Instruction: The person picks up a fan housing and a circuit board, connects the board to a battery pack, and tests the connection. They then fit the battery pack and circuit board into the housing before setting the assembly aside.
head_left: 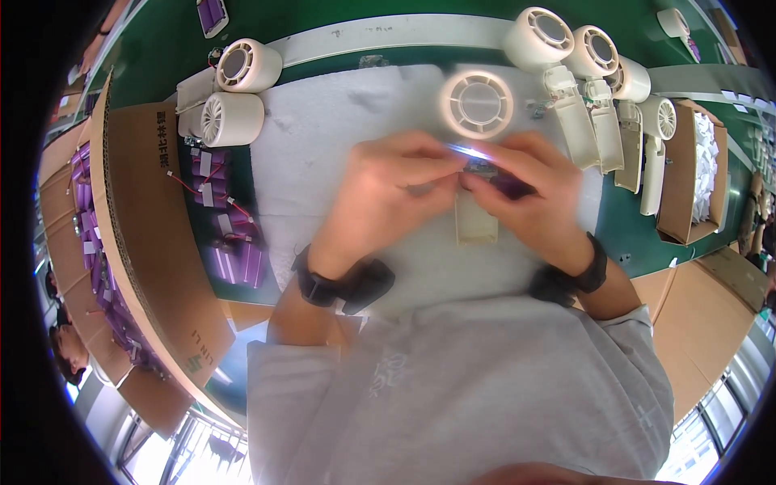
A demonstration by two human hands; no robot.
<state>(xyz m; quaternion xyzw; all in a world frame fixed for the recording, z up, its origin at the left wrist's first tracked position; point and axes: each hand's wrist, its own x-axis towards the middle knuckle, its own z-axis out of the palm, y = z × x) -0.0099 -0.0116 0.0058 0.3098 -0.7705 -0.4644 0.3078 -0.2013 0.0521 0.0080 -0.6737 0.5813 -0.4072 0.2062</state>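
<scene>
While a white sheet (303,174) underlies the cream fan housing (475,105) — probably against scratches — the left hand (396,184) and right hand (537,186) pinch a blurred purple part (512,186) over its handle (477,229).

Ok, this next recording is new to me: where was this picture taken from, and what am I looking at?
There is no robot: these are one person's bare hands, seen from a fisheye camera on their head, looking down, so edges bend and the grey shirt fills the bottom.

The left hand and right hand meet above a pale mat. A dark purple piece is in the right hand's fingers; glare and blur hide its details. Beneath lies a cream round-headed device.

To the left are purple packs with red wires; to the right, more cream devices and a cardboard box.
</scene>
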